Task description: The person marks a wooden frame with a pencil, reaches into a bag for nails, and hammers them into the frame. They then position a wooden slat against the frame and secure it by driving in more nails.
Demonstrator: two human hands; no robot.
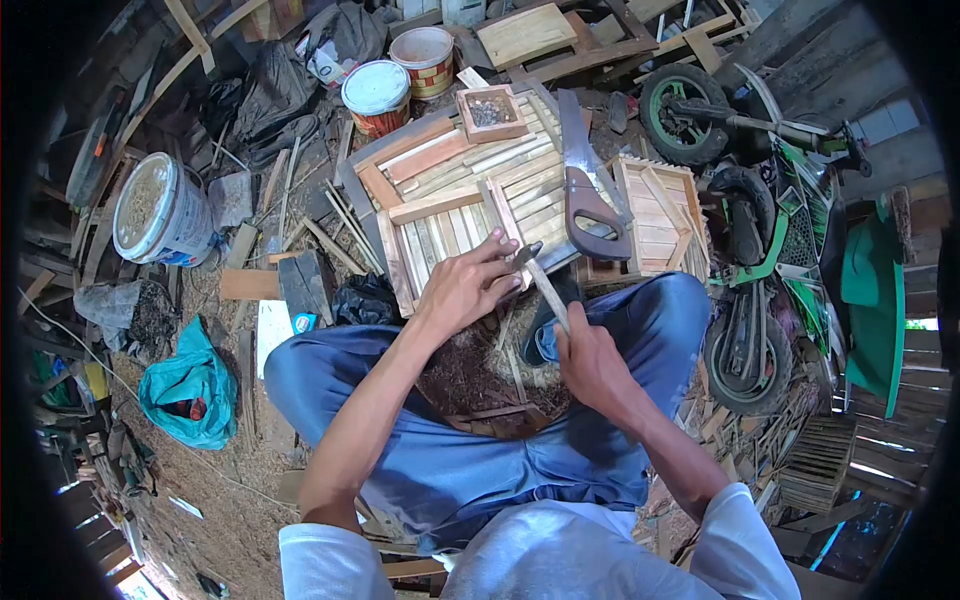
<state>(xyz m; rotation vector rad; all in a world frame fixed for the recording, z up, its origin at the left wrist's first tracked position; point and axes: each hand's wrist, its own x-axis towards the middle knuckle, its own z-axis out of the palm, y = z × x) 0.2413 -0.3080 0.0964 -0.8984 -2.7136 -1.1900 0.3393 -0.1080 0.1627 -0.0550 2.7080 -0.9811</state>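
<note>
Right hand (590, 358) grips one wooden-handled hammer (540, 280), head near slatted bamboo frame (450, 235). Left hand (467, 287) presses flat on frame's edge, fingers half curled. One brown-handled handsaw (590, 195) lies right of frame. Three round buckets: two (376, 95) behind frame, one left.

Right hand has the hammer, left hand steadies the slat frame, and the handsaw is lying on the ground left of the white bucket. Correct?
Not quite. The handsaw lies on the slat frame, far right of the white bucket, as the head view shows. The right hand does grip the hammer, and the left hand steadies the frame.
</note>
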